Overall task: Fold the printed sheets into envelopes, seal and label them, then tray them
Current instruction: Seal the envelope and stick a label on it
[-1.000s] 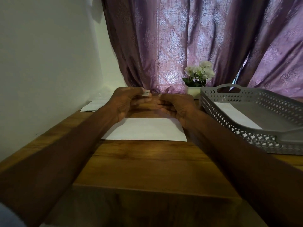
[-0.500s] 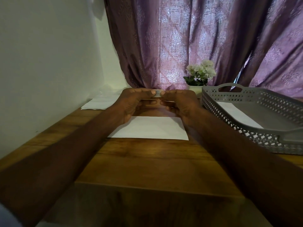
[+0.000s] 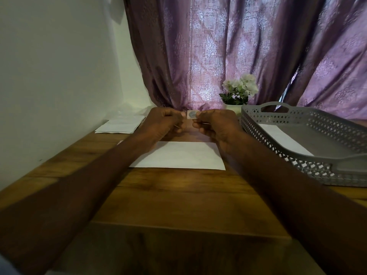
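A white envelope [image 3: 179,156] lies flat on the wooden table [image 3: 178,197], just below both hands. My left hand [image 3: 164,126] and my right hand [image 3: 215,127] are raised above its far edge and pinch a small label sticker [image 3: 192,114] between their fingertips. The sticker is pale with a round bluish mark. A grey perforated tray [image 3: 309,151] stands at the right and holds one white envelope [image 3: 282,138]. A stack of white sheets [image 3: 121,126] rests at the far left by the wall.
A small white pot of pale flowers [image 3: 239,94] stands behind the hands, in front of a purple curtain [image 3: 218,52]. A white wall [image 3: 55,76] closes the left side. The table's front edge runs across the lower part of the view.
The two hands have drawn slightly apart, so the small sticker now shows between their fingertips. One second ago only the left hand held it. The envelope has not moved.
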Motion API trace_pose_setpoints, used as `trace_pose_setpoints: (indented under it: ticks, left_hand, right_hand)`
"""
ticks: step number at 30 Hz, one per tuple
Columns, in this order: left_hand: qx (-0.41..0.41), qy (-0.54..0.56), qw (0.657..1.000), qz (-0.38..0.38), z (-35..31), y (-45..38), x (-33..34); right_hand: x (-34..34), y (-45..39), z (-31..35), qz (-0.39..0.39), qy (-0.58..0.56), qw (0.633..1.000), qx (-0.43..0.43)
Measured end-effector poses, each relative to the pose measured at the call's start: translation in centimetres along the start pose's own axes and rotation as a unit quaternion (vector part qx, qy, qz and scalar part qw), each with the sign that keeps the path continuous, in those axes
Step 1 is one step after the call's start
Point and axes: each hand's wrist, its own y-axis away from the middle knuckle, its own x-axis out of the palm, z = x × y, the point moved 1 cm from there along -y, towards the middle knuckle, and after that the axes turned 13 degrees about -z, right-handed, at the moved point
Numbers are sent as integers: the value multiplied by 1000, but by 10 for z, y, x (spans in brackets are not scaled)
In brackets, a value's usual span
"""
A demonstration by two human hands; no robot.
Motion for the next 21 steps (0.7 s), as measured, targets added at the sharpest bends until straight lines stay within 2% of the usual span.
trace_pose_setpoints:
  ticks: [3, 5, 8, 11, 14, 18, 21]
  left_hand:
    - [79, -118, 990, 17, 7, -7, -2]
    - [133, -175, 974, 62, 8, -8, -2]
    - [177, -212, 949, 151, 7, -8, 0]
    - [196, -265, 928, 171, 8, -4, -3]
    - [206, -264, 925, 178, 11, -2, -4]
    - [206, -261, 927, 176, 12, -2, -3]
    - [215, -239, 925, 200, 9, 2, 1]
  right_hand:
    - [-6, 7, 8, 3, -3, 1000, 9]
    - [-10, 12, 13, 12, -11, 1000, 14]
    - [-14, 17, 15, 21, -5, 1000, 3]
    - [-16, 16, 16, 26, 57, 996, -59]
    - [-16, 15, 15, 40, 102, 990, -93]
    - [-21, 9, 19, 74, 242, 952, -171]
    - [-31, 11, 32, 139, 343, 909, -191]
